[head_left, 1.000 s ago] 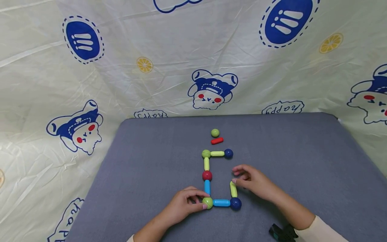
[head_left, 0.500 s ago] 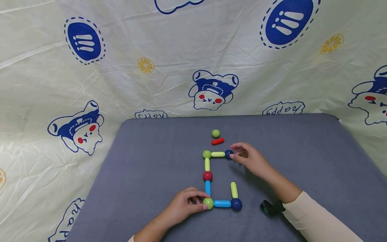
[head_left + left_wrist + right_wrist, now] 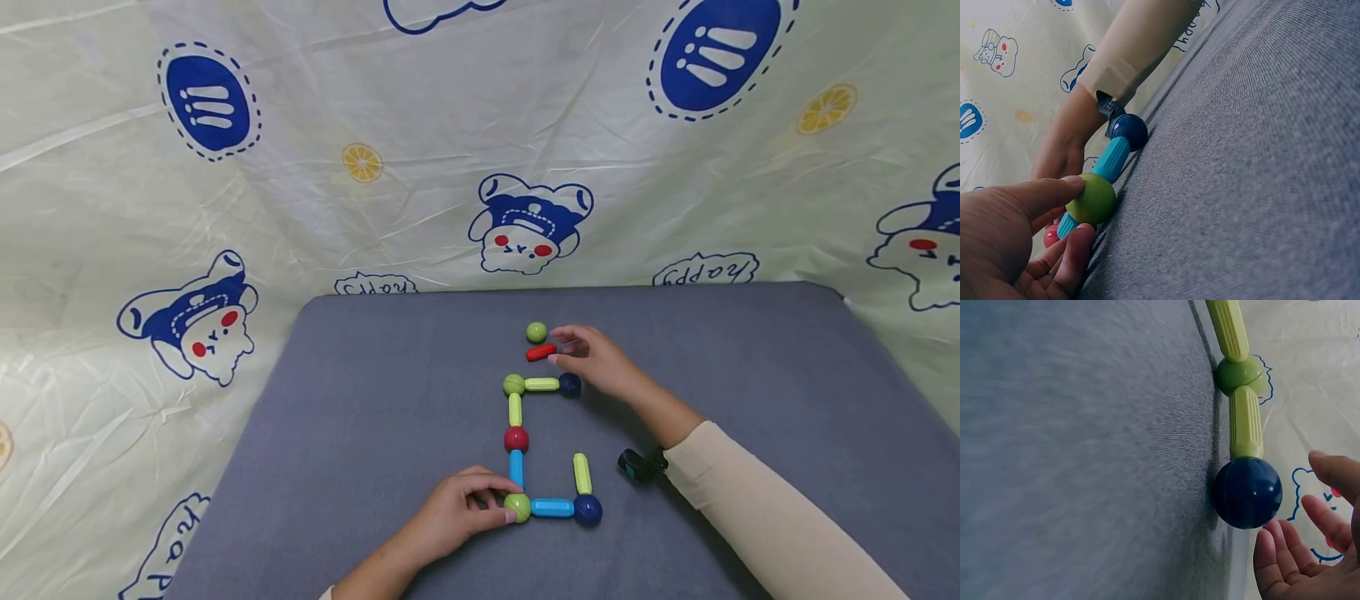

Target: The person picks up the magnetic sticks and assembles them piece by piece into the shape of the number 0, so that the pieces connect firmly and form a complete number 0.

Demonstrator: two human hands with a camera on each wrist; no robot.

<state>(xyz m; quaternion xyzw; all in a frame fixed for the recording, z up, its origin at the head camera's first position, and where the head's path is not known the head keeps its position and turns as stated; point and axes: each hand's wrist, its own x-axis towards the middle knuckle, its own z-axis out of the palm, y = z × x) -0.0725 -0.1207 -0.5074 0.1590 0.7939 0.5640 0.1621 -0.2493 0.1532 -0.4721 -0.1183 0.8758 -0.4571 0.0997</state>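
Observation:
My left hand (image 3: 461, 510) pinches a green ball (image 3: 517, 507) at the near left corner of a joined shape of balls and rods; thumb and finger lie on either side of it in the left wrist view. My right hand (image 3: 600, 360) reaches over the far side, its fingers spread around the right end of a loose red rod (image 3: 541, 352). Whether the thumb touches the rod cannot be told. A loose green ball (image 3: 536, 332) lies just beyond. In the right wrist view the fingers are apart, beside a dark blue ball (image 3: 1247, 492).
The shape also has a red ball (image 3: 516, 438), blue rods (image 3: 552, 507), yellow-green rods (image 3: 542, 384) and a near blue ball (image 3: 588, 510) with an upright-pointing yellow-green rod (image 3: 582, 473). All lie on a grey cloth-covered table (image 3: 375, 400). A printed curtain (image 3: 420, 208) hangs behind.
My right hand has moved away from the near yellow-green rod, past the far blue ball, to the red rod. The left hand stays on its green ball.

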